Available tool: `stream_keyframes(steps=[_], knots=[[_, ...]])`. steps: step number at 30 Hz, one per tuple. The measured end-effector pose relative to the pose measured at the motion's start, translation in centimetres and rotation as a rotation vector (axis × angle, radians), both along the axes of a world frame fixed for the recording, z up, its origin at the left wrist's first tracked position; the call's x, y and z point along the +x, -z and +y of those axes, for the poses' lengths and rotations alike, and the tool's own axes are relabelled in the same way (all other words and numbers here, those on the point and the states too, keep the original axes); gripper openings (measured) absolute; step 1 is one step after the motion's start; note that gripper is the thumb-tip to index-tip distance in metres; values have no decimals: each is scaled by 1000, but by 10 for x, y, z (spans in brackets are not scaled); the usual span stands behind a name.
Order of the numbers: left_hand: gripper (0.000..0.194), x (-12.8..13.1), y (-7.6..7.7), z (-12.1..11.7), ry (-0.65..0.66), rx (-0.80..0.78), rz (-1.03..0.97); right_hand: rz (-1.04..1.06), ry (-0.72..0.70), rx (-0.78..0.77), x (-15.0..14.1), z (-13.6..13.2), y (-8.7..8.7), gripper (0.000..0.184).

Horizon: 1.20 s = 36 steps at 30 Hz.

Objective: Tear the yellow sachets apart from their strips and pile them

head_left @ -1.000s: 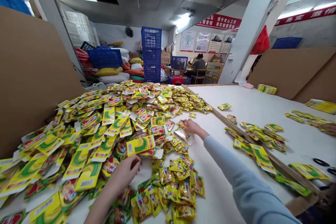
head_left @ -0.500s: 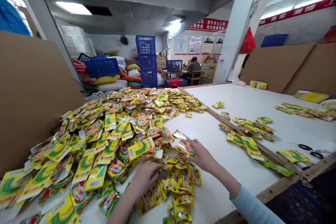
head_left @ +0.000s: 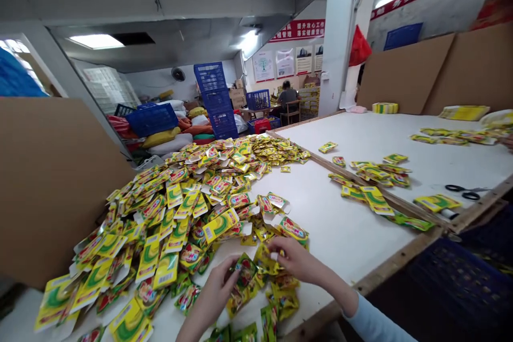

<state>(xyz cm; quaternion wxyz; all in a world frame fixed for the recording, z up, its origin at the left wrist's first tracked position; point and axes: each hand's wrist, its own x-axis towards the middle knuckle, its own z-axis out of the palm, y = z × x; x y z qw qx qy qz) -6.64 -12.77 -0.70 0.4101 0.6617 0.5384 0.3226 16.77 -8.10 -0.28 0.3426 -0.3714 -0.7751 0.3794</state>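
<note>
Tabletop [head_left: 320, 214] bears a broad pile of boxes [head_left: 216, 224]; nearer the person, yellow packets [head_left: 284, 299] lie loosely heaped. The left hand [head_left: 214, 291] slants forward and inward, fingers and thumb narrowed on a green packet [head_left: 245, 270] lying between the hands, nearer the left, its long axis unclear. Opposite, the right hand [head_left: 298, 262] angles in, fingers curled over a yellow packet [head_left: 262, 259]; whether gripped, I cannot tell.

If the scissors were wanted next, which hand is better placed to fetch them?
Probably the right hand: it is nearer the scissors, while the left hand would have to reach across it.
</note>
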Motion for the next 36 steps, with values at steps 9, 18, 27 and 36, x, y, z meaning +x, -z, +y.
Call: stream_keyframes(steps=[9, 18, 27, 36], knots=[[44, 40, 22, -9, -457, -148, -820, 704, 187, -675, -60, -33, 11, 29], [50, 46, 31, -8, -491, -126, -783, 465, 304, -318, -61, -33, 15, 16], [45, 27, 20, 34, -326, 319, 31, 591, -41, -644, -38, -4, 4, 14], [50, -25, 6, 112, -380, 444, 557, 746, 27, -830, -19, 13, 14, 25]])
